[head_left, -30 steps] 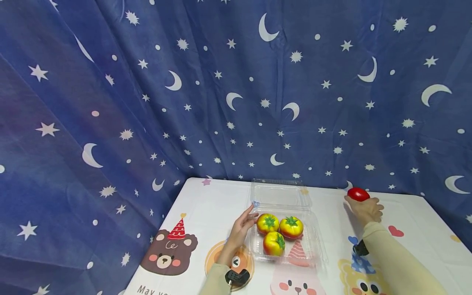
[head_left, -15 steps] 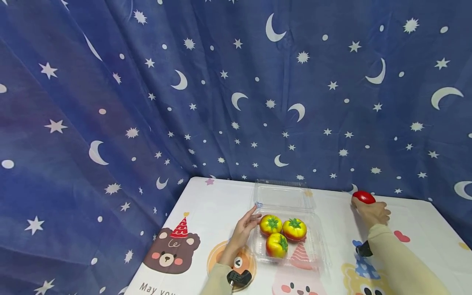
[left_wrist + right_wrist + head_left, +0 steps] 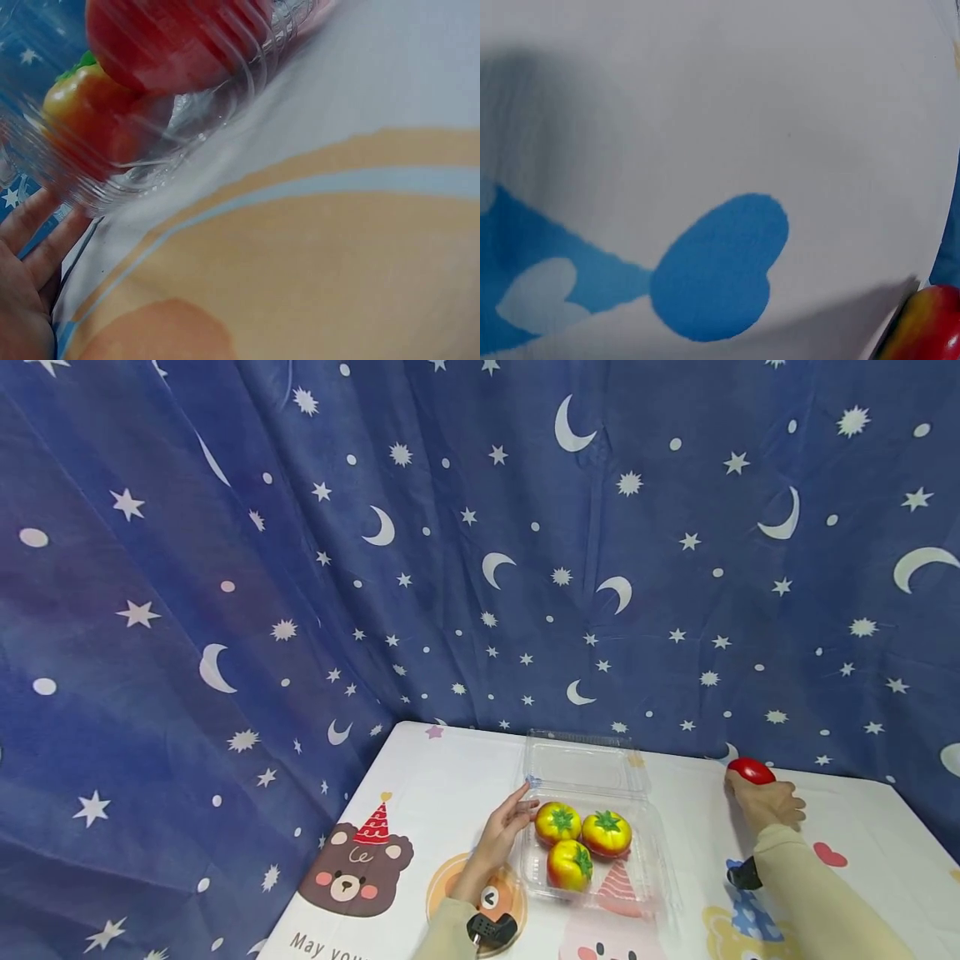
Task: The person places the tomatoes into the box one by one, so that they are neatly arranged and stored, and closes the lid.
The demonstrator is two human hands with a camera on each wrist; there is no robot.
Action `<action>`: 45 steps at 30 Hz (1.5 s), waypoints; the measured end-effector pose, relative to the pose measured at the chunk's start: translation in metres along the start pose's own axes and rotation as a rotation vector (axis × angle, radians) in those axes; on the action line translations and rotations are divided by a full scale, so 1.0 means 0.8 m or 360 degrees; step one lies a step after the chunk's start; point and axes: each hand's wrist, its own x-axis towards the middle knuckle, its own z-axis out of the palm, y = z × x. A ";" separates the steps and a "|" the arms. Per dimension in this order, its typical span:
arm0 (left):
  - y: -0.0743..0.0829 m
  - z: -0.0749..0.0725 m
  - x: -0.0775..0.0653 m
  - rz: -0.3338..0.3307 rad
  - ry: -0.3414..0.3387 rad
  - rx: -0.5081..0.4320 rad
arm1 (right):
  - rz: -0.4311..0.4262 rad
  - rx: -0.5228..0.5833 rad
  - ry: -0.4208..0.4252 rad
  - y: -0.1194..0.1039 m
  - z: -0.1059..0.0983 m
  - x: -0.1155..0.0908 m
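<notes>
One red fruit (image 3: 752,771) is showing at the far right of the tablecloth (image 3: 450,777), and my right hand (image 3: 768,806) is gripping it from the near side, thumb against its left flank; how far the other fingers are wrapping round it, or whether it is touching the cloth, I cannot tell. Its longer axis is running roughly left to right, dipping slightly rightward. From this grip the clear box (image 3: 637,860) is lying leftward and a little nearer to me — well apart. My left hand (image 3: 498,835) is the closer one to it, its extended fingers touching the box's left wall. Three fruits (image 3: 558,823) are clustering toward the box's left side. Thin, ribbed plastic is catching the light, and the lid (image 3: 585,764) is lying open toward the star-printed curtain (image 3: 450,568). Glossy, rounded skins are blending yellow into red — the boxed three are showing green, leafy caps, mine only smooth red from above.
</notes>
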 end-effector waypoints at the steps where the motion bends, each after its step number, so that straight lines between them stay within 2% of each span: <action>1: 0.000 0.001 -0.001 -0.0004 -0.0006 0.0008 | 0.0001 -0.0002 0.0004 0.002 0.000 -0.001; 9: 0.001 0.003 0.000 -0.0026 -0.0008 0.0023 | -0.0046 0.0110 -0.0020 0.005 -0.004 -0.003; 14: 0.005 0.001 0.002 -0.0038 -0.0014 0.0045 | -0.0122 0.0208 -0.0008 0.000 -0.003 -0.005; 23: 0.008 -0.002 0.007 0.0026 -0.0005 0.0072 | -0.0288 0.0189 0.0003 -0.012 -0.002 -0.024; 30: 0.005 -0.002 0.003 0.0009 -0.0060 0.0047 | -0.0356 0.0234 0.0018 -0.007 0.000 -0.038; 38: 0.003 0.000 0.001 0.0046 -0.0023 0.0070 | -0.0380 0.0275 0.0021 -0.002 0.003 -0.050; 41: 0.004 0.001 0.001 0.0047 -0.0015 0.0065 | -0.0366 0.0304 0.0031 0.003 0.008 -0.041; 45: 0.005 0.000 0.001 0.0041 -0.0027 0.0053 | -0.0437 0.0280 0.0110 0.029 0.034 0.005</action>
